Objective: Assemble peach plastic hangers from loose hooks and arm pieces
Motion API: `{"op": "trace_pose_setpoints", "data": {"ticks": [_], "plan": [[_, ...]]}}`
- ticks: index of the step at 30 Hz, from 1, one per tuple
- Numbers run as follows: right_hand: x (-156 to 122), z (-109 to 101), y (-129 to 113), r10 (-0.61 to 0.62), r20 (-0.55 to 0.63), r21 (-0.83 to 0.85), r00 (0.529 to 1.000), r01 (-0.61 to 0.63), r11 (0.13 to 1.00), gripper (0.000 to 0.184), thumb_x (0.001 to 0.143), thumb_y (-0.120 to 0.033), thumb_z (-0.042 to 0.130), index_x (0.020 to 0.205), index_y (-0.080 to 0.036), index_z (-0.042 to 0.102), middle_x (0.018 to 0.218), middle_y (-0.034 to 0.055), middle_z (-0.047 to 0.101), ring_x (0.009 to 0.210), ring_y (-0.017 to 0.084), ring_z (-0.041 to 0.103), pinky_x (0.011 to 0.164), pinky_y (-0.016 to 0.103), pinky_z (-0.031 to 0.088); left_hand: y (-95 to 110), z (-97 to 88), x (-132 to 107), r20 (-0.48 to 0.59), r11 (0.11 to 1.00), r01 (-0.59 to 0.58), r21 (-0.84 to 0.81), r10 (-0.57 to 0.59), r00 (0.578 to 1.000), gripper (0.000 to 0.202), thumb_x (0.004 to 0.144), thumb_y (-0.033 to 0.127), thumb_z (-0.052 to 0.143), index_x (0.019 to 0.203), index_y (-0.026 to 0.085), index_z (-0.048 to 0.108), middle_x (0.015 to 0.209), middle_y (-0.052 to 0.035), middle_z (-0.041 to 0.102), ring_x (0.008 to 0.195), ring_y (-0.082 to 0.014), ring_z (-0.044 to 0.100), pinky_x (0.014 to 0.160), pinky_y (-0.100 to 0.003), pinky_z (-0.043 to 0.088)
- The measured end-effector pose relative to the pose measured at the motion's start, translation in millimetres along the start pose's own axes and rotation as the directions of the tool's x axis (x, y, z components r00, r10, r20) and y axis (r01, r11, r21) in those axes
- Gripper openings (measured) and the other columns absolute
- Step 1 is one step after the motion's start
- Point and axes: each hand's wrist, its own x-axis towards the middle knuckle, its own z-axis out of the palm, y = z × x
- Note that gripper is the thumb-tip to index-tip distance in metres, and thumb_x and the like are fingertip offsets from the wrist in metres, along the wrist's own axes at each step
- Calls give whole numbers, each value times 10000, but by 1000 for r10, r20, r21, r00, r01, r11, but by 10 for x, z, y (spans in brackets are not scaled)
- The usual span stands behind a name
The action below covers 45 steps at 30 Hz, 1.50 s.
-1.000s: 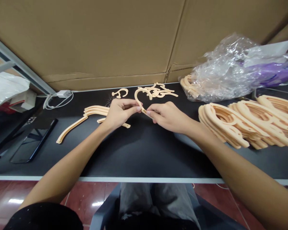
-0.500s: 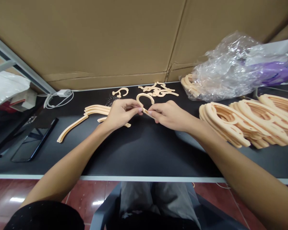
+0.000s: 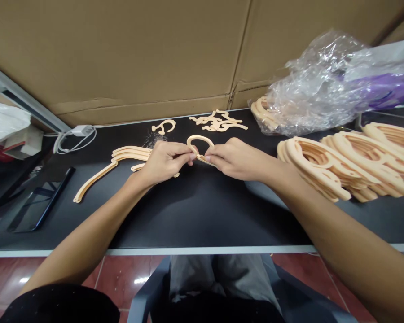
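My left hand (image 3: 164, 160) and my right hand (image 3: 234, 158) meet over the black table (image 3: 195, 211), both pinched on one beige plastic hook piece (image 3: 200, 141) whose curved loop arcs up between the fingertips. Under my left hand lie beige hanger arms (image 3: 121, 157), one long arm reaching out to the left. A loose hook (image 3: 164, 127) and a small heap of beige offcuts (image 3: 218, 121) lie behind my hands, near the cardboard.
Stacks of beige hanger parts (image 3: 343, 166) fill the right side of the table, with a crumpled clear plastic bag (image 3: 323, 89) behind them. A dark phone (image 3: 40, 202) and a white charger with cable (image 3: 74, 133) lie at the left. A cardboard wall (image 3: 138, 54) backs the table.
The hook's loop has turned between my fingers, from leaning left to arching over the fingertips. My hands have stayed together. The view has shifted slightly.
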Motion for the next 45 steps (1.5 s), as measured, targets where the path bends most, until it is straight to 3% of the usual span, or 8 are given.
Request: {"op": "trace_pose_setpoints", "data": {"ticks": [6, 14, 21, 27, 34, 38, 42, 45], "plan": [[-22, -25, -32, 11, 54, -53, 998, -8, 999, 356, 1015, -305, 425, 981, -147, 743, 663, 50, 611, 583, 146, 466, 616, 296, 298, 61, -50, -8, 102, 996, 92, -20, -89, 991, 284, 889, 355, 628, 800, 158, 813, 690, -58, 750, 590, -165, 670, 549, -249, 462], [-44, -55, -128, 31, 136, -261, 990, 6, 965, 362, 1022, -297, 408, 986, -155, 738, 636, 71, 600, 515, 149, 438, 549, 318, 229, 57, -70, -3, 159, 999, 37, 24, -40, 986, 276, 878, 312, 623, 729, 171, 807, 681, -54, 762, 513, -142, 628, 502, -246, 446], [-45, -31, -99, -6, 106, -121, 994, 19, 993, 323, 997, -269, 448, 882, -174, 734, 569, 16, 502, 493, 123, 352, 550, 304, 249, 67, -71, -2, 187, 999, 35, 4, -35, 982, 269, 870, 330, 643, 716, 183, 809, 636, -35, 743, 466, -116, 573, 474, -236, 416], [-42, -23, -26, 12, 99, 76, 995, -19, 997, 289, 976, -279, 483, 876, -194, 741, 589, 1, 539, 543, 121, 432, 576, 280, 293, 100, -57, 3, 169, 999, 23, -23, -18, 986, 211, 841, 279, 673, 715, 191, 818, 729, -45, 784, 503, -117, 609, 512, -234, 442], [7, -28, 13, -36, 55, 233, 998, 22, 972, 269, 942, -276, 487, 803, -179, 696, 587, -21, 599, 549, 112, 499, 593, 254, 330, 82, 33, -16, 125, 985, 104, -140, -87, 988, 178, 831, 310, 708, 826, 159, 803, 732, -46, 756, 630, -146, 656, 580, -229, 500], [11, -34, -9, -6, 47, 333, 999, -10, 943, 243, 932, -290, 495, 833, -179, 688, 615, -25, 620, 556, 110, 515, 584, 245, 335, 107, 46, -18, 59, 958, 179, -226, -170, 984, 186, 813, 331, 752, 829, 153, 801, 671, -37, 726, 567, -136, 626, 537, -233, 490], [5, -51, -32, 58, -45, 344, 997, -39, 938, 312, 947, -364, 506, 787, -172, 694, 618, -14, 625, 570, 112, 521, 603, 256, 338, 67, 9, 25, -124, 935, 111, -337, -161, 979, 201, 784, 348, 800, 761, 147, 803, 660, -43, 728, 631, -156, 678, 652, -263, 551], [7, -39, -28, 87, -80, 330, 993, -56, 942, 294, 928, -394, 559, 886, -164, 737, 646, -10, 652, 581, 114, 526, 613, 263, 335, -33, -11, 67, -264, 882, 83, -464, -228, 937, 228, 716, 368, 857, 732, 149, 797, 661, -40, 727, 593, -146, 672, 667, -290, 581]]}}
